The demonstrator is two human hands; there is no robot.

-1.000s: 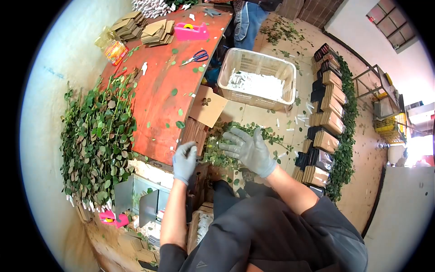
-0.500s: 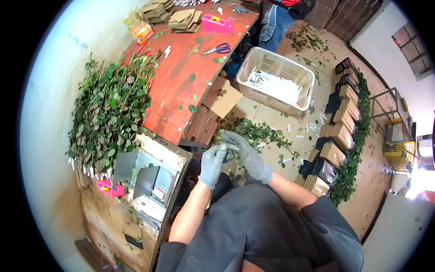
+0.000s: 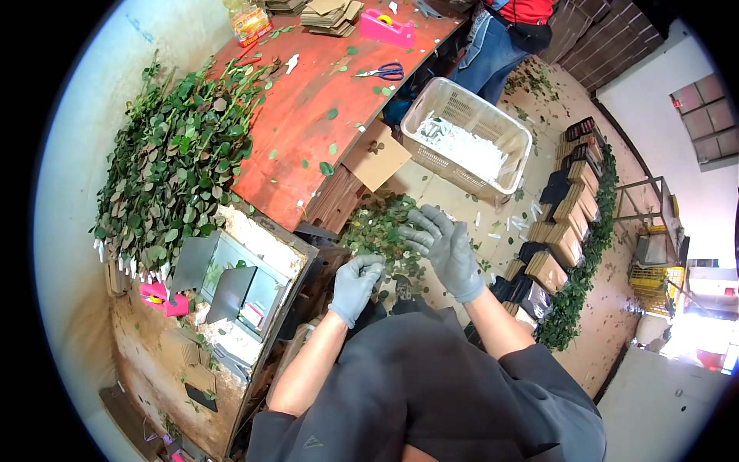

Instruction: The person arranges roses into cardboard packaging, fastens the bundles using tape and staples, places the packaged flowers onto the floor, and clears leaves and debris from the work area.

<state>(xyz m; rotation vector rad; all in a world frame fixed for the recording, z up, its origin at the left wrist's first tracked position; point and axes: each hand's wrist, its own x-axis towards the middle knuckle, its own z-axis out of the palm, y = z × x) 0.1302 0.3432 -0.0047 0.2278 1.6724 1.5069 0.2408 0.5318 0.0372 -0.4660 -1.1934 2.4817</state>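
Note:
Both of my hands wear thin grey gloves and are held in front of my lap, apart from each other. The fingers of my left hand (image 3: 357, 286) curl closed with the thumb against them; anything inside is too small or hidden to make out. My right hand (image 3: 445, 250) is open, fingers spread and raised, with nothing visible in it. Below and beyond them, a heap of loose green leaves and cut stems (image 3: 385, 231) covers part of the floor. A shoe (image 3: 403, 288) shows between the hands.
Left, leafy stems (image 3: 173, 165) are piled on the red table (image 3: 289, 138), with scissors (image 3: 385, 71) and a pink tape dispenser (image 3: 387, 29). A plastic crate (image 3: 466, 138) holds white pieces. Right, wrapped bundles (image 3: 568, 223) stand in a row. A person (image 3: 500, 46) stands behind.
My hands were close together with fingertips meeting; now they are apart. The right hand has opened and moved away to the right. The whole view has shifted slightly.

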